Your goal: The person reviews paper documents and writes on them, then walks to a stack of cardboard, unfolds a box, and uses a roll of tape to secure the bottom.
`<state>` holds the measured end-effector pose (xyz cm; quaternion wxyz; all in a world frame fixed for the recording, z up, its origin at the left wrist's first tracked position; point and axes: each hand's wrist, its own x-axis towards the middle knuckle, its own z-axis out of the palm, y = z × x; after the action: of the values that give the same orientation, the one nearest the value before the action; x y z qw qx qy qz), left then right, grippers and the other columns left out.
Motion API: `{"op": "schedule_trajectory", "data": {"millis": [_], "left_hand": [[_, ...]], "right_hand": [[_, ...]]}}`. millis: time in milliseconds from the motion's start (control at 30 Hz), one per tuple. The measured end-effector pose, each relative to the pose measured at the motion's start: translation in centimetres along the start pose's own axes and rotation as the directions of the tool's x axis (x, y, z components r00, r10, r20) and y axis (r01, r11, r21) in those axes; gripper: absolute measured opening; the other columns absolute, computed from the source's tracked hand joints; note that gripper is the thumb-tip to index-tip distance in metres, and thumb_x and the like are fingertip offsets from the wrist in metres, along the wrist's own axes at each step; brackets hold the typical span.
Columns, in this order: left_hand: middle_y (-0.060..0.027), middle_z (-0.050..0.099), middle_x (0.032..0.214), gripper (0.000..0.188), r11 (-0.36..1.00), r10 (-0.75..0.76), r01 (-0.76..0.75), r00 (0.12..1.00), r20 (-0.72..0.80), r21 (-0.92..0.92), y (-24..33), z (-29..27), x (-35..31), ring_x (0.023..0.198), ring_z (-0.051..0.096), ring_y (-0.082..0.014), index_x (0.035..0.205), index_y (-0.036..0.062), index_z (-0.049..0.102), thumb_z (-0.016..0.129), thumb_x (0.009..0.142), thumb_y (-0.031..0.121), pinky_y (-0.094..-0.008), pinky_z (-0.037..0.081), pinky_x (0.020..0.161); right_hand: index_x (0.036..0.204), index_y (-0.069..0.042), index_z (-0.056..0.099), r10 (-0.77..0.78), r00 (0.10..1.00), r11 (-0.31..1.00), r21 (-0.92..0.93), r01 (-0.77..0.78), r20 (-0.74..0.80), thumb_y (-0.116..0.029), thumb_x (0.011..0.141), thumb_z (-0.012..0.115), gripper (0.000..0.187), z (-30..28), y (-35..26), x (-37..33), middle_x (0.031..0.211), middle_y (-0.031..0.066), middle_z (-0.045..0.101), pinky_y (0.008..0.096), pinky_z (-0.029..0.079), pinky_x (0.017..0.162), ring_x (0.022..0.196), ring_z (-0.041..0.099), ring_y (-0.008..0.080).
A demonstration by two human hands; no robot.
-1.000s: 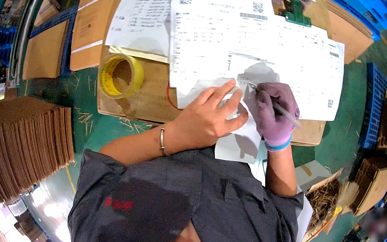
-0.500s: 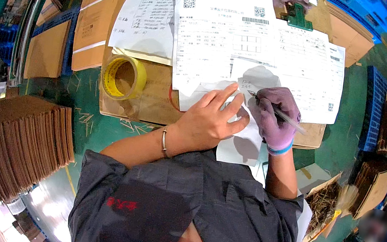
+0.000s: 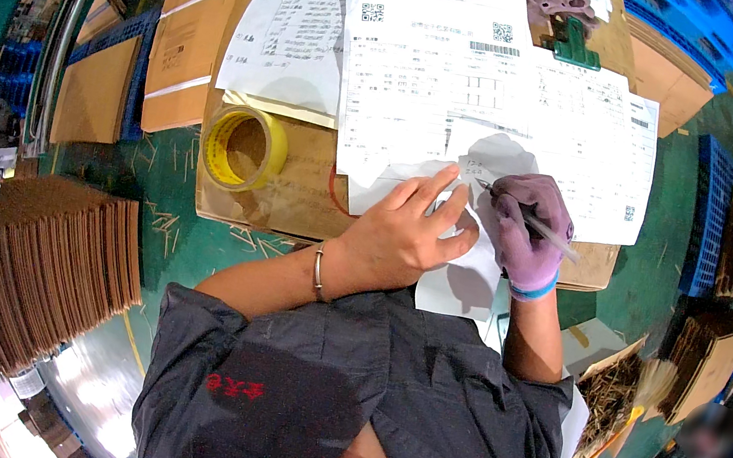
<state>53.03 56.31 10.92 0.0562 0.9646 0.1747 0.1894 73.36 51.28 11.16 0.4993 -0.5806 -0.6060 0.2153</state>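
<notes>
Slightly lower on the white slip (image 3: 447, 290) than a second ago, a pen (image 3: 558, 242) has its tip just below handwritten marks, clamped between the fingers of the gloved right hand (image 3: 527, 244). The bare left hand (image 3: 408, 237) rests on the papers, fingers spread apart. Lower right, an open carton (image 3: 621, 352) holds a heap of thin brown scraps (image 3: 608, 398). Further left lies a yellow tape roll (image 3: 275, 158).

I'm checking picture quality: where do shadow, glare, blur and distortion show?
Head view: a shadow falls on the papers just beyond the right hand; head view, lower left: bright glare on the floor; head view, far right: a blurred patch; head view, rim: straight edges bow.
</notes>
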Motion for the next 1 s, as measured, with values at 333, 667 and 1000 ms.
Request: {"op": "schedule_trajectory", "data": {"millis": [333,667,1000], "left_hand": [[-0.0154,0.059,0.128,0.028,1.0,0.002,-0.002,1.0,-0.014,-0.011,0.08,0.1,-0.04,0.127,0.055,-0.0373,0.112,0.0187,0.066,0.058,0.086,0.019,-0.0406,0.048,0.093],[-0.0166,0.058,0.129,0.032,1.0,-0.02,0.02,0.999,0.043,-0.011,0.4,0.05,0.01,0.128,0.053,-0.0391,0.115,0.0198,0.067,0.059,0.084,0.016,-0.044,0.047,0.095],[-0.0178,0.059,0.129,0.031,1.0,-0.006,0.007,0.998,0.055,-0.018,0.41,0.0,0.13,0.128,0.053,-0.0401,0.114,0.0193,0.069,0.06,0.084,0.017,-0.0447,0.047,0.095]], "right_hand": [[0.088,0.003,0.065,-0.017,1.0,0.999,-0.026,0.018,0.009,-0.014,0.072,0.059,0.024,-0.21,0.05,-0.14,0.091,0.0166,0.068,0.037,0.051,0.08,0.085,0.062,0.0283],[0.089,0.001,0.068,-0.051,0.998,0.998,-0.042,0.052,0.023,-0.008,0.068,0.062,0.024,-0.17,0.44,-0.03,0.091,0.0141,0.069,0.0378,0.051,0.08,0.086,0.064,0.0301],[0.091,-0.009,0.069,-0.138,0.99,0.982,-0.125,0.139,0.018,-0.011,0.072,0.072,0.019,0.44,0.61,-0.13,0.089,0.0099,0.069,0.039,0.052,0.075,0.083,0.064,0.0323]]}}
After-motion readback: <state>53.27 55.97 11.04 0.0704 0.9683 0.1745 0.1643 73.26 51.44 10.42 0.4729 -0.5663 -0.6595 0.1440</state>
